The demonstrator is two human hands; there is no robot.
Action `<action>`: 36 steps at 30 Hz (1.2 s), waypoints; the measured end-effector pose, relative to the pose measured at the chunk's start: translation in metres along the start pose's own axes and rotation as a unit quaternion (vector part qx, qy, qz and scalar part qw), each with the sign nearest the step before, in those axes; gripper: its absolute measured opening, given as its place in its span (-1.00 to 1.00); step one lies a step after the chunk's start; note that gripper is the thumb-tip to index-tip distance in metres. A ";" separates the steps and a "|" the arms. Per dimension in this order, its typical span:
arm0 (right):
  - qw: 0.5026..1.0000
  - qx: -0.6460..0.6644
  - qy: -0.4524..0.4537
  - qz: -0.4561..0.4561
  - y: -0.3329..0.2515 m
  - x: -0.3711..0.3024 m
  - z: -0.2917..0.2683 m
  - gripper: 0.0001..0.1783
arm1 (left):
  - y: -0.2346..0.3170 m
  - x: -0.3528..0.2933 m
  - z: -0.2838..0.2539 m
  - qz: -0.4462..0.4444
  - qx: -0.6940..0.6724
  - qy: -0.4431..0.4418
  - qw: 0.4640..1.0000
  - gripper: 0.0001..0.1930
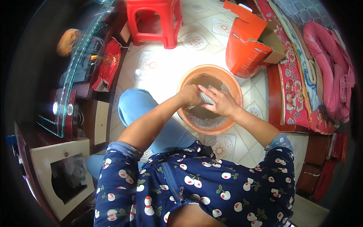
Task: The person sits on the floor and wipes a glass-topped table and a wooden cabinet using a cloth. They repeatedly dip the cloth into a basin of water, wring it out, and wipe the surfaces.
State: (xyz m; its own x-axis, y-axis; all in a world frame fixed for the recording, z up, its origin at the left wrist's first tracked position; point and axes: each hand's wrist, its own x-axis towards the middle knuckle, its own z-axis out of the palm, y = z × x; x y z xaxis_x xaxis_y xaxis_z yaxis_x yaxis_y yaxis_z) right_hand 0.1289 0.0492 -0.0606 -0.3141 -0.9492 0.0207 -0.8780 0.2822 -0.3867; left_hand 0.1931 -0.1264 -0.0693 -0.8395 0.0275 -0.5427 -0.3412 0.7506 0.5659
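Observation:
Over an orange plastic basin (pixel 211 130) on the floor, both my hands grip a wet, greyish-white cloth (pixel 207 99). My left hand (pixel 191 94) is closed in a fist around one side of it. Pressed against the cloth from the other side, my right hand (pixel 222 102) has its fingers curled over it. Murky grey water (pixel 206 80) with suds along the edge fills part of the basin. Much of the cloth is hidden by my fingers, and I cannot tell its exact kind.
A red plastic stool (pixel 166 28) stands beyond the basin. An open orange-red cardboard box (pixel 247 47) sits at its far right. Along the right runs a bed edge with folded bedding (pixel 325 72). A glass-topped cabinet (pixel 60 149) lines the left, with a red bag (pixel 108 64) on it.

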 end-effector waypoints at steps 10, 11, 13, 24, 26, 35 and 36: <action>0.337 0.894 -0.160 0.248 0.057 -0.031 0.030 -0.49 | -0.019 -0.058 -0.016 0.388 -0.036 0.292 0.873 -0.18; 0.285 0.919 -0.160 0.221 0.056 -0.038 0.035 -0.44 | -0.015 -0.067 -0.017 0.408 0.108 0.320 0.848 -0.33; 0.184 0.954 -0.181 0.154 0.042 -0.048 0.044 -0.36 | -0.007 -0.081 -0.013 0.432 0.283 0.339 0.786 -0.37; 0.217 0.883 -0.408 0.084 -0.028 -0.014 0.001 -0.40 | 0.014 -0.078 -0.052 0.575 0.342 0.335 0.664 -0.64; 0.305 0.871 -0.371 0.100 -0.021 -0.017 -0.010 -0.40 | 0.010 -0.074 -0.053 0.557 0.353 0.346 0.667 -0.68; 0.364 0.853 -0.350 0.131 -0.025 -0.028 -0.048 -0.37 | 0.022 -0.077 -0.070 0.550 0.383 0.422 0.611 -0.68; 0.380 0.845 -0.351 0.138 -0.020 -0.028 -0.054 -0.35 | 0.024 -0.075 -0.070 0.537 0.384 0.408 0.631 -0.68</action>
State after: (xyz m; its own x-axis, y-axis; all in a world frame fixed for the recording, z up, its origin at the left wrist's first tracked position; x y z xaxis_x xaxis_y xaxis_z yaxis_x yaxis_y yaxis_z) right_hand 0.1362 0.0776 -0.0040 0.3853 -0.8863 -0.2570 0.8240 0.4558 -0.3366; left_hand 0.2186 -0.1565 0.0287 -0.4578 0.6782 0.5749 0.6520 0.6957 -0.3015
